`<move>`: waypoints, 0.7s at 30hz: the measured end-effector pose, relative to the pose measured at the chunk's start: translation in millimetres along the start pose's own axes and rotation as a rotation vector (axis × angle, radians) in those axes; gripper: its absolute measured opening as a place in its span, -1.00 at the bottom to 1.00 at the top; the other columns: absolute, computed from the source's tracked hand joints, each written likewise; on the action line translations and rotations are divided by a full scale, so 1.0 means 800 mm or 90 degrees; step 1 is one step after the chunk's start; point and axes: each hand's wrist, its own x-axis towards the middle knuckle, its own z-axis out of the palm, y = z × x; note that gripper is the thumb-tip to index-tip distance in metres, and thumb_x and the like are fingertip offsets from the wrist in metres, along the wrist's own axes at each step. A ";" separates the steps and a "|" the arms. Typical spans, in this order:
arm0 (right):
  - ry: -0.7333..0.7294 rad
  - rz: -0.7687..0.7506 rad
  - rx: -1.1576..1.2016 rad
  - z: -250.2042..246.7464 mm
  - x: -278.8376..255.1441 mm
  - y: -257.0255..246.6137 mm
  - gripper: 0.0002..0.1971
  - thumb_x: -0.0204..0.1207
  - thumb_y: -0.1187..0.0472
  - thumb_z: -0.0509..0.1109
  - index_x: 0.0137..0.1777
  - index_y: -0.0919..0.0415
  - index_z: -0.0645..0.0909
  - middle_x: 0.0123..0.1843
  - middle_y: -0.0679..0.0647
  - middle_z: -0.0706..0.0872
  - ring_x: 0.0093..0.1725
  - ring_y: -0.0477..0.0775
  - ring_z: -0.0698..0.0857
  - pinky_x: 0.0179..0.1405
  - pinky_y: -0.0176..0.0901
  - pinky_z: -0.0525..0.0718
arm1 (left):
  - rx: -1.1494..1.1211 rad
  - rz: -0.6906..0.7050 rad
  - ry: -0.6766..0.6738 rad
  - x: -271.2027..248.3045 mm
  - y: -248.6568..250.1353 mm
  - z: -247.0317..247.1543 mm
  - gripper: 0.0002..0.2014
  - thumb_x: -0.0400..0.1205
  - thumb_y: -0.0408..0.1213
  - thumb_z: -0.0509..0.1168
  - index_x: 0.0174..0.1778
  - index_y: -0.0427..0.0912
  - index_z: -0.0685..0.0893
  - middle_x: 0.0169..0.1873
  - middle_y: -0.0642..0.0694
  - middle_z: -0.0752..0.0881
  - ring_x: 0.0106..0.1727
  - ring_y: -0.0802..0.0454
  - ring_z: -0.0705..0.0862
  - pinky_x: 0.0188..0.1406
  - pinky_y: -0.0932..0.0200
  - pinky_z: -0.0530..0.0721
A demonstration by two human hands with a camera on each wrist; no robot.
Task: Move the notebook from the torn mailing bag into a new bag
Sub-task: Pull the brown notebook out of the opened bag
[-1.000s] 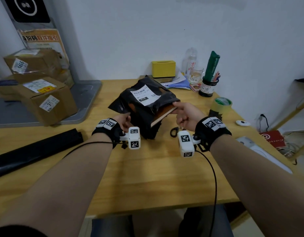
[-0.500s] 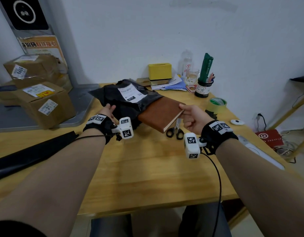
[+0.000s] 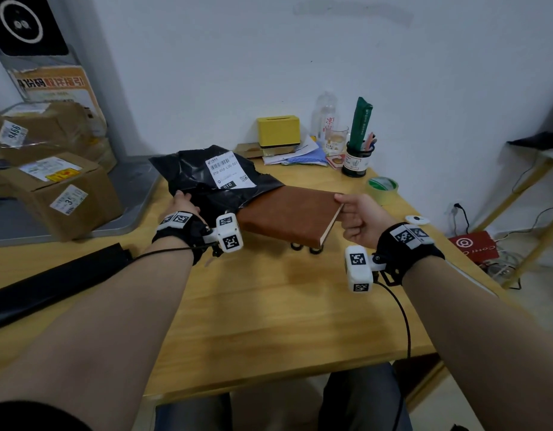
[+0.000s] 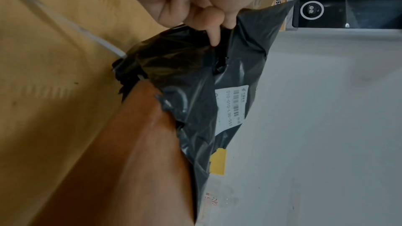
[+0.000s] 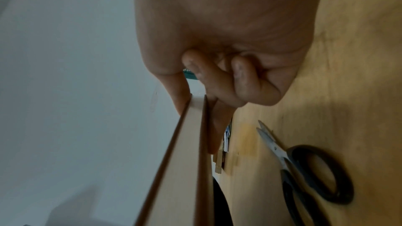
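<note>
The right hand's (image 3: 359, 219) grip is pinched on the notebook's (image 3: 287, 214) free corner; the torn bag (image 3: 206, 178) is pinched by the left hand (image 3: 183, 199). The notebook's far end is still sheathed, stretching leftward above the surface (image 3: 269, 306).

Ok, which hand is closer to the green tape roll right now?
Right. The right hand pinches the notebook corner just in front of the tape roll; the left hand grips the torn mailing bag across the table.
</note>
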 end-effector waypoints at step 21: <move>0.018 -0.032 0.000 -0.072 -0.008 -0.005 -0.46 0.64 0.05 0.38 -0.59 -0.04 0.32 -0.59 -0.16 0.26 -0.65 -0.17 0.16 -0.52 -0.27 0.02 | 0.150 0.017 -0.006 -0.011 -0.019 0.019 -0.48 0.84 -0.11 -0.06 0.70 -0.27 0.24 0.68 -0.22 0.32 0.66 -0.12 0.33 -0.42 0.37 0.40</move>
